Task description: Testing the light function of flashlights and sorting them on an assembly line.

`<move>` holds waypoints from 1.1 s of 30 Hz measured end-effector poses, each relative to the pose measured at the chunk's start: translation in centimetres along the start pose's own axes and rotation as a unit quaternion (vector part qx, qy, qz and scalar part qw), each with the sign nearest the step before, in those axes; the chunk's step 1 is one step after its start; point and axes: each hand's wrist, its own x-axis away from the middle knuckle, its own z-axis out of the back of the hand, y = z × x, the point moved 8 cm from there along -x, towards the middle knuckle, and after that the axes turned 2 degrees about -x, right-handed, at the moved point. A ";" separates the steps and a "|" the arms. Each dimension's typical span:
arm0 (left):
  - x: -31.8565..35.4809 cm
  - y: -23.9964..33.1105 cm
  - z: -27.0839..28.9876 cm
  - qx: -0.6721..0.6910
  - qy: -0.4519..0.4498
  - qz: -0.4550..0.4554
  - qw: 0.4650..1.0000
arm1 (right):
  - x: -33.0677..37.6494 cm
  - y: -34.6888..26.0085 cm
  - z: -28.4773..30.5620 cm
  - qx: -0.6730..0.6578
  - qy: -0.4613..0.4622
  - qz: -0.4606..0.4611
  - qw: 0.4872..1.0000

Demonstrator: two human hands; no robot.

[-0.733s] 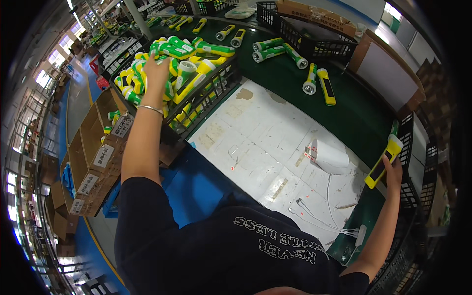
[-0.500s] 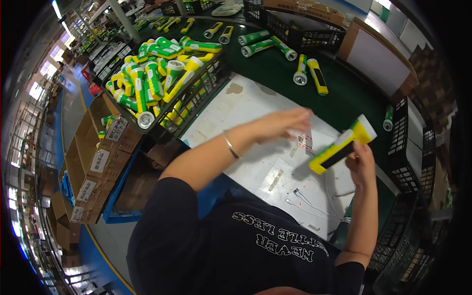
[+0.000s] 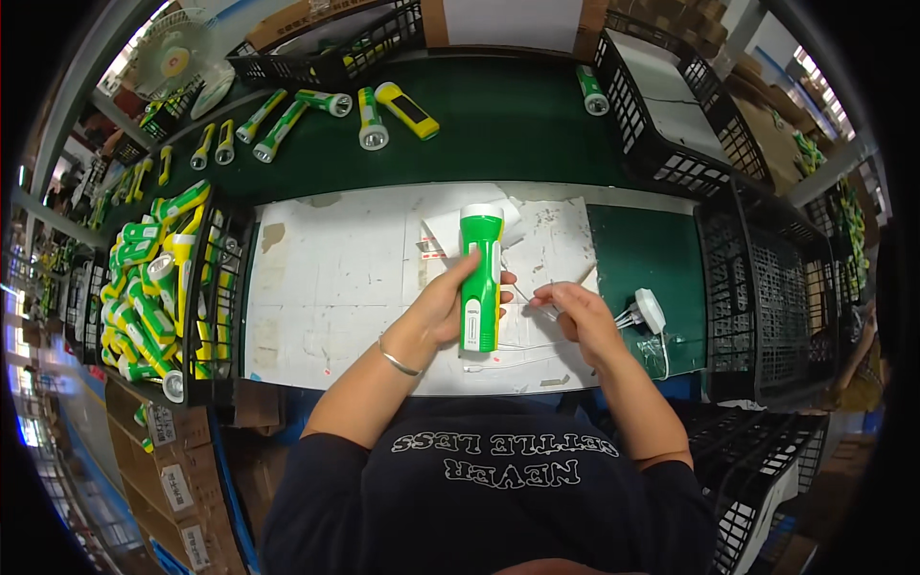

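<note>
A green flashlight (image 3: 484, 278) with a white head is held upright over the white work surface. My left hand (image 3: 448, 302) is closed around its body, the thumb along the left side. A little to the right, my right hand (image 3: 583, 321) pinches a thin cable (image 3: 522, 290) between thumb and fingers; the plug end is too small to make out. Another white cable (image 3: 508, 364) lies on the surface below the flashlight. Beside my right wrist sits a round white device (image 3: 650, 310) with cables running to it.
On the left stands a black crate (image 3: 216, 297) heaped with green and yellow flashlights (image 3: 144, 316). Several more, including a yellow one (image 3: 409, 112), lie on the dark green bench (image 3: 498, 144). Black crates (image 3: 767, 287) stand at the right, and a white sheet (image 3: 446, 230) lies behind the flashlight.
The flashlight has passed from my right hand to my left and now shows its green side. My right hand has taken hold of a cable. The view has turned right.
</note>
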 end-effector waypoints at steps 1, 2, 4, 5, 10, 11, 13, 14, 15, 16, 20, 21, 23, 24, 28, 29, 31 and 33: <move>-0.1 -0.2 0.3 -0.011 0.045 0.017 0.999 | 0.5 0.9 0.3 0.000 0.008 -0.042 0.999; -0.2 -0.1 -0.2 -0.015 0.034 0.016 0.999 | 0.9 1.0 -0.2 -0.011 -0.024 -0.036 0.999; -0.3 -0.2 -0.5 -0.055 0.063 0.035 0.996 | 1.3 1.3 -0.4 -0.021 -0.028 -0.021 0.999; -0.4 0.2 -0.6 -0.037 0.069 0.007 0.997 | 1.3 1.5 -0.5 -0.023 -0.027 -0.023 0.999; -0.5 0.8 -0.3 0.003 0.080 -0.035 0.996 | 0.7 2.1 -1.5 0.016 -0.054 0.010 0.998; -0.6 0.9 -0.4 0.009 0.055 -0.041 0.998 | 0.6 2.2 -1.8 0.011 -0.068 0.014 0.997; -0.6 0.7 0.4 0.013 0.080 -0.033 0.996 | 0.5 2.2 -1.9 0.030 -0.063 0.024 0.997; -0.6 0.5 0.2 0.021 0.063 -0.026 0.997 | 0.6 2.2 -2.2 0.024 -0.078 0.027 0.996; -0.6 0.5 0.7 0.019 0.088 -0.025 0.996 | 0.6 2.1 -2.3 0.035 -0.079 0.032 0.996; -0.6 0.4 0.7 0.015 0.085 -0.025 0.996 | 0.7 1.9 -2.2 0.049 -0.071 0.039 0.996; -0.8 0.2 0.1 0.014 0.067 -0.023 0.997 | 1.0 1.6 -2.5 0.054 -0.077 0.021 0.995; -0.8 0.2 0.2 0.017 0.078 -0.021 0.997 | 1.0 1.2 -2.5 0.089 -0.067 0.033 0.993; -0.8 0.6 0.1 -0.012 0.081 -0.046 0.996 | 1.1 -0.6 -2.5 0.218 -0.024 0.119 0.968; -0.7 0.6 0.1 -0.029 0.091 -0.045 0.994 | 1.5 -2.1 -3.1 0.279 -0.027 0.200 0.939; -0.2 0.7 -0.2 -0.073 0.097 -0.056 0.991 | 2.8 -5.1 -4.8 0.493 0.041 0.339 0.800; 0.0 1.2 -0.9 -0.115 0.074 -0.095 0.986 | 3.0 -5.4 -5.4 0.530 0.046 0.357 0.767; 0.3 1.0 -0.8 -0.152 0.109 -0.102 0.977 | 3.2 -5.9 -6.5 0.566 0.051 0.391 0.724; 0.6 1.3 -1.7 -0.225 0.088 -0.143 0.960 | 2.9 -5.6 -7.5 0.625 0.043 0.392 0.674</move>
